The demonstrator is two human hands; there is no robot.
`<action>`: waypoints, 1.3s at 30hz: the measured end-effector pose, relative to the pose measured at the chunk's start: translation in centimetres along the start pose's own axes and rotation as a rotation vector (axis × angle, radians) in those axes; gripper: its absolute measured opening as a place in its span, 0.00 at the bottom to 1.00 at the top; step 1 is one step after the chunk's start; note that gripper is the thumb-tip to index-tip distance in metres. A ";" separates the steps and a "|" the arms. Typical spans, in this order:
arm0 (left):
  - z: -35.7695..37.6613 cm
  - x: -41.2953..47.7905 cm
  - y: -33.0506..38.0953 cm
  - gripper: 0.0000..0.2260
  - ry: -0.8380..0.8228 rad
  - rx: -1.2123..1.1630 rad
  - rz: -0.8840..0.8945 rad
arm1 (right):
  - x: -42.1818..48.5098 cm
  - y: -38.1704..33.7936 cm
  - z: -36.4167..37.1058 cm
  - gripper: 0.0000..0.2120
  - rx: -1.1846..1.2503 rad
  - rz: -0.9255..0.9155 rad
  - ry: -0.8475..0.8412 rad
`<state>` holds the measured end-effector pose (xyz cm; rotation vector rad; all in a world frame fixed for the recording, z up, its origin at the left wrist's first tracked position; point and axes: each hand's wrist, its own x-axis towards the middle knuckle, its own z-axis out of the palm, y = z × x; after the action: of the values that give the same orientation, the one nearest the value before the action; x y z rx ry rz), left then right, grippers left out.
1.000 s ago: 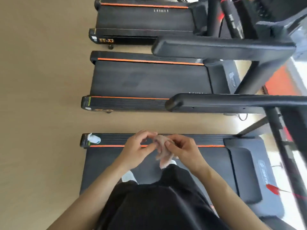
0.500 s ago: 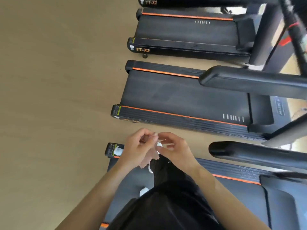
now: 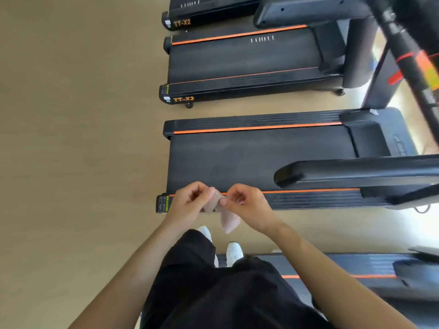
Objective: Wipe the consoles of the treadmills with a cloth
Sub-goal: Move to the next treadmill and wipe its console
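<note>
Fingers [image 3: 204,193] of the left hand [image 3: 190,203] and the right hand [image 3: 247,205] curl inward and pinch a small pale pinkish cloth [image 3: 228,220] between them. Its loose end hangs down above the white shoes [image 3: 234,254]. Both hands hover over the near edge of a black treadmill with orange side stripes [image 3: 237,160], whose black padded handrail [image 3: 356,172] runs off to the right. Tan wooden floor [image 3: 83,138] lies to the left.

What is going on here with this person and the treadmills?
A person stands among black treadmills and holds a small pinkish cloth with both hands: the left hand and the right hand each pinch it in front of the body. The cloth touches no treadmill; wiping has not begun.
</note>
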<state>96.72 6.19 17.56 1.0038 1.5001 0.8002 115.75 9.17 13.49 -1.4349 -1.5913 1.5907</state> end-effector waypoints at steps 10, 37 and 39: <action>-3.2 21.2 5.4 0.12 -0.271 0.180 0.033 | 15.3 -1.6 -6.4 0.12 -0.099 0.142 0.280; 25.4 64.5 30.7 0.05 -0.750 0.653 0.388 | 33.2 -2.7 -40.9 0.05 0.375 0.206 1.148; 29.2 65.6 32.8 0.05 -0.722 0.596 0.386 | 34.0 -2.6 -44.6 0.06 0.377 0.182 1.214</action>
<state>128.80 78.24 15.16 1.8302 0.9171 0.1677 142.32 58.57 14.22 -1.7800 -0.4368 0.6836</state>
